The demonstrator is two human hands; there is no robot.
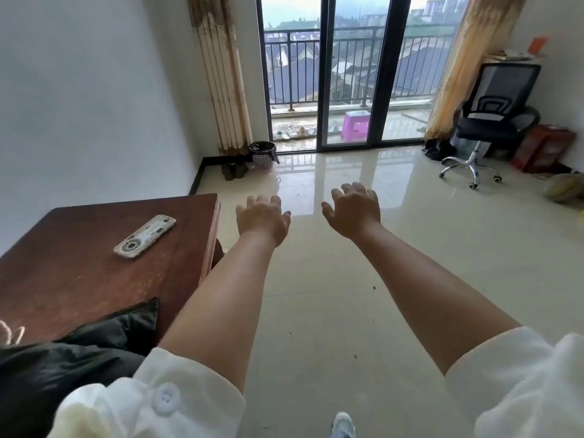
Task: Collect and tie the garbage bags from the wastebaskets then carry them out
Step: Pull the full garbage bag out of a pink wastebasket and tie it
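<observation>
A small pink-and-white wastebasket [263,156] lined with a black garbage bag stands on the floor at the far left, beside the curtain and the balcony door. Both my arms stretch forward over the tiled floor, palms down. My left hand [263,217] is open with fingers apart and holds nothing. My right hand [354,209] is open too, fingers spread, empty. Both hands are well short of the wastebasket. On the near corner of the table lies a dark plastic bag or cloth [94,346]; I cannot tell which.
A brown wooden table [79,279] at my left carries a phone [144,236]. A pair of shoes [234,170] sits by the wastebasket. A black office chair [493,121] and a red box [543,147] stand at the far right. Glass balcony doors [347,74] face me.
</observation>
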